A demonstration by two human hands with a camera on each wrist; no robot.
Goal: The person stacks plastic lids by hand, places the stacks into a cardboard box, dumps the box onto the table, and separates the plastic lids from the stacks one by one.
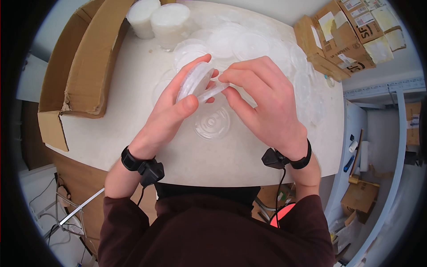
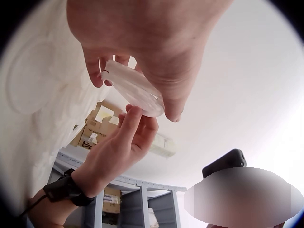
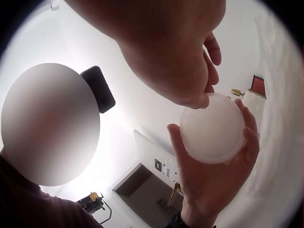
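Observation:
My left hand [image 1: 167,104] grips a short stack of round clear plastic lids [image 1: 195,80], tilted on edge above the table, thumb on the near side and fingers behind. At the stack's right side, a thin clear lid [image 1: 212,92] slants away from the others, its outer edge pinched between the thumb and fingertips of my right hand [image 1: 267,100]. In the left wrist view the lid stack [image 2: 135,90] shows side-on, with the right hand [image 2: 116,156] at its lower end. One round, cloudy lid face [image 3: 213,130] fronts the right wrist view. Below the hands lies a single ridged clear lid [image 1: 211,122].
Many loose clear lids [image 1: 253,42] overlap across the back and right of the white table [image 1: 213,164]. Two stacks of lids [image 1: 170,24] stand at the back left, beside a long open cardboard box [image 1: 91,58]. Taped cartons [image 1: 338,40] stand at the back right.

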